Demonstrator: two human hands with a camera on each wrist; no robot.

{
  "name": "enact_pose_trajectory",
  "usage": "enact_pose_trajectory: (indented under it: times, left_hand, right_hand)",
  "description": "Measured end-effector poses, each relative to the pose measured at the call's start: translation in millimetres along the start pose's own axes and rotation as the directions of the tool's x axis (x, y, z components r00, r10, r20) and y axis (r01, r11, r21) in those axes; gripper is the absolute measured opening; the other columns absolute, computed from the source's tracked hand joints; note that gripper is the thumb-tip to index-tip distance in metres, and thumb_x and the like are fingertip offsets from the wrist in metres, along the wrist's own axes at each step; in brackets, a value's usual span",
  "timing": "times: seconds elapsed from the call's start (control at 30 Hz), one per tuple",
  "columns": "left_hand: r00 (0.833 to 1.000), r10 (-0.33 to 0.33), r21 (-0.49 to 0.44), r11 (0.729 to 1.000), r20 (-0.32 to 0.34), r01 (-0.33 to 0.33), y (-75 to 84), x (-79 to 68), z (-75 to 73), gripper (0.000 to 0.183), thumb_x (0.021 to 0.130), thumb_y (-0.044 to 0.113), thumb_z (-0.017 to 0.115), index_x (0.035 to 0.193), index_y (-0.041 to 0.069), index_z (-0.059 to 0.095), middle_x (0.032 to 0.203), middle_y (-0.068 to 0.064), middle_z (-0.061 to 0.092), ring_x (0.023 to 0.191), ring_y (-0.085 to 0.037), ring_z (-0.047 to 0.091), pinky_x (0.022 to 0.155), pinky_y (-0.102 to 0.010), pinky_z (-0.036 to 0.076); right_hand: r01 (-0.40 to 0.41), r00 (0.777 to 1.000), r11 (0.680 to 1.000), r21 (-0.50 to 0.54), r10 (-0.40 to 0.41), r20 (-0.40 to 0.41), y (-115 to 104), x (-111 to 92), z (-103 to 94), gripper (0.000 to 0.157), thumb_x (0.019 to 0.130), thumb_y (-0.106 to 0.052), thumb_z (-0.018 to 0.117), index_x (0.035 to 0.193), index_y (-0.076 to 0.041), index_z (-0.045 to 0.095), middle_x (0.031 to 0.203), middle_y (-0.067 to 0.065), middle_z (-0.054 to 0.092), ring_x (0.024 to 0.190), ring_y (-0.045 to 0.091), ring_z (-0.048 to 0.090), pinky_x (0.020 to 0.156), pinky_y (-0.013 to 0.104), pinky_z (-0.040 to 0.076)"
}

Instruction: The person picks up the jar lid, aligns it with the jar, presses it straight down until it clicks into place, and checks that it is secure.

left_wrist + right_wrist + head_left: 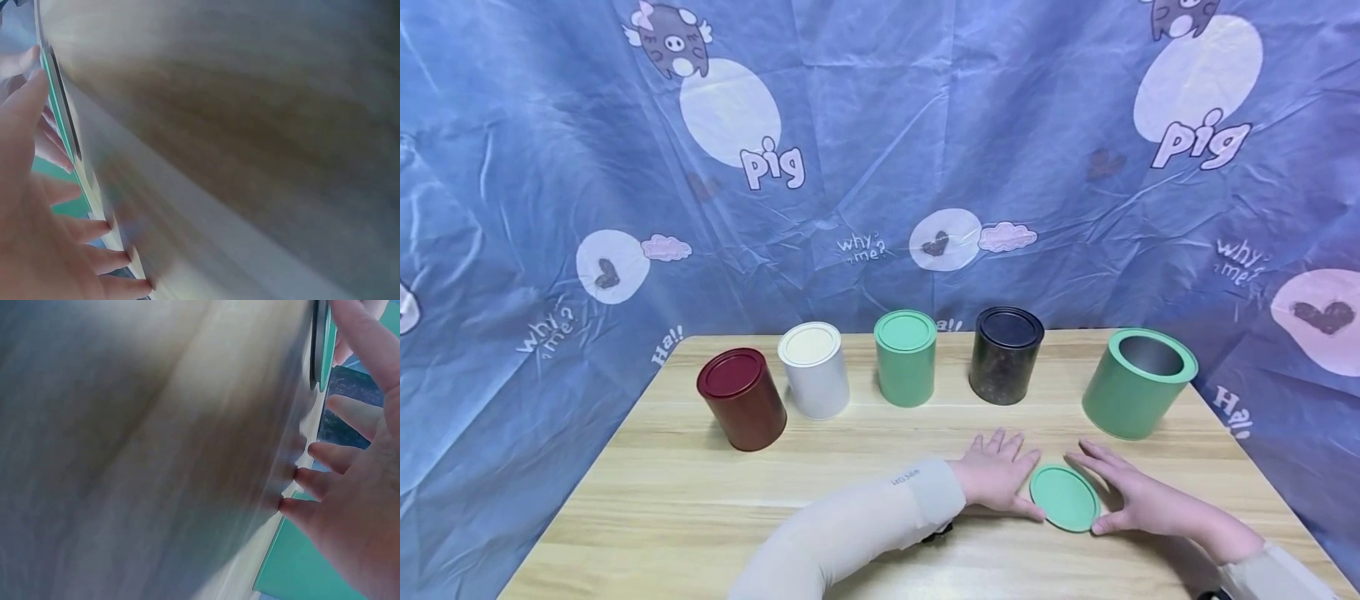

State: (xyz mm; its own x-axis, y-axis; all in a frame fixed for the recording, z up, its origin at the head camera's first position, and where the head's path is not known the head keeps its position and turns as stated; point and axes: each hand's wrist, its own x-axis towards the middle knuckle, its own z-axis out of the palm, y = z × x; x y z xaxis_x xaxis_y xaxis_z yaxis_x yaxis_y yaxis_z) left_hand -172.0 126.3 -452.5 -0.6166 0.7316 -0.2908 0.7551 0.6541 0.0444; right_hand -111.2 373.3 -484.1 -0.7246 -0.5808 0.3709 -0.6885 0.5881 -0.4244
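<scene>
A round green lid (pixel 1065 498) lies flat on the wooden table between both hands. My left hand (pixel 997 473) is at its left with fingers spread, the thumb at the lid's near-left edge. To its right, my right hand (pixel 1142 493) has its fingers extended and its thumb by the lid's near-right edge. In the left wrist view, the lid (pixel 57 103) shows edge-on beyond the left thumb, with a dark underside. The right wrist view shows the right hand's fingertips close to the tabletop. Behind the right hand stands a large green can (pixel 1123 404), open at the top with a dark inside.
Along the back of the table (pixel 700 508) stand a dark red can (pixel 752 417), a white can (pixel 820 387), a smaller green can (pixel 907 375) and a black can (pixel 1002 372), all with lids on. A blue printed cloth (pixel 865 125) hangs behind them.
</scene>
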Motion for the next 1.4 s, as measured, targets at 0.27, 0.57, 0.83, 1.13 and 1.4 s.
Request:
enact_pose_trajectory:
  times: [0.27,0.57,0.83,1.13,1.4]
  left_hand:
    - [1.000,-0.008,0.037,0.999,-0.021,0.009,2.9,-0.2,-0.5,0.085,0.082,0.074,0.053,0.152,0.036,0.026,0.161,0.003,0.020,0.147,-0.024,0.021,0.116,-0.044,0.027]
    - [0.999,-0.004,0.018,1.000,-0.051,0.005,3.6,3.0,0.1,0.078,0.082,0.070,0.058,0.148,0.038,0.034,0.159,0.002,0.026,0.146,-0.026,0.026,0.113,-0.046,0.031]
    - [0.998,-0.011,0.009,1.000,-0.061,0.011,4.6,5.5,-1.1,0.074,0.081,0.068,0.060,0.146,0.039,0.039,0.157,0.004,0.030,0.144,-0.027,0.029,0.111,-0.047,0.034]
    - [0.998,-0.019,0.023,1.000,-0.066,0.021,6.6,6.1,-1.3,0.073,0.080,0.068,0.062,0.145,0.039,0.041,0.155,0.004,0.033,0.143,-0.027,0.031,0.109,-0.047,0.037]
    - [0.997,-0.020,0.034,0.999,-0.073,0.022,6.6,7.7,-1.7,0.073,0.079,0.068,0.062,0.143,0.040,0.043,0.154,0.005,0.035,0.142,-0.027,0.034,0.107,-0.047,0.039]
  right_hand:
    - [-0.044,0.999,0.999,-0.010,0.044,0.010,4.0,-2.9,2.1,0.089,0.059,-0.028,0.086,0.138,-0.008,0.048,0.150,-0.029,0.005,0.136,-0.021,-0.003,0.100,-0.005,0.002]
    - [-0.044,0.999,0.999,-0.009,0.043,-0.024,2.4,-2.7,3.8,0.081,0.057,-0.025,0.087,0.128,-0.005,0.054,0.149,-0.031,0.007,0.135,-0.021,0.000,0.101,-0.005,0.003]
    - [-0.081,0.996,0.997,-0.016,0.081,-0.034,0.0,-2.1,3.4,0.075,0.059,-0.024,0.087,0.124,-0.004,0.056,0.151,-0.019,0.020,0.134,-0.022,0.002,0.101,-0.005,0.003]
    - [-0.092,0.995,0.996,-0.008,0.092,-0.039,-1.2,-3.4,4.7,0.074,0.060,-0.023,0.086,0.125,-0.005,0.056,0.150,-0.011,0.029,0.134,-0.022,0.002,0.101,-0.005,0.003]
    - [-0.081,0.996,0.996,-0.032,0.080,-0.050,0.2,-4.1,5.4,0.074,0.059,-0.024,0.086,0.124,-0.004,0.057,0.148,-0.001,0.037,0.134,-0.022,0.003,0.102,-0.004,0.004]
